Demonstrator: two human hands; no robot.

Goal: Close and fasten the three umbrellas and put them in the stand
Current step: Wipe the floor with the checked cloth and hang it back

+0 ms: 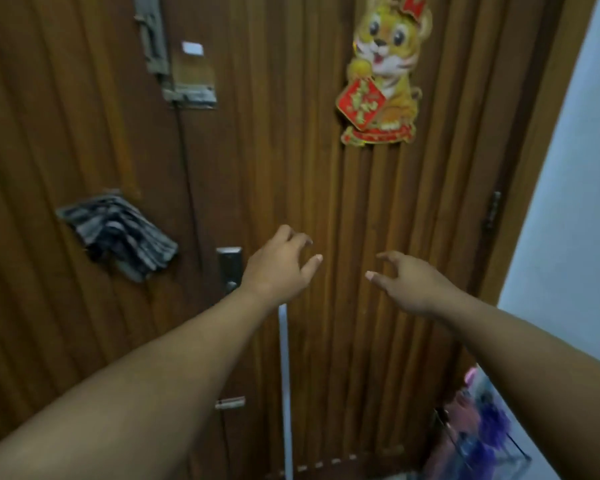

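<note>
Both of my arms reach forward toward a brown wooden door. My left hand is held in front of the door with fingers spread and nothing in it. My right hand is beside it, also spread and empty. At the bottom right, partly behind my right forearm, pink and purple umbrella fabric stands in a dark wire stand by the door. How many umbrellas are in there and whether they are fastened I cannot tell.
The wooden door fills the view. It carries a tiger decoration, a metal bolt, a lock plate with handle and a folded grey cloth. A thin white pole leans upright. A pale wall is at right.
</note>
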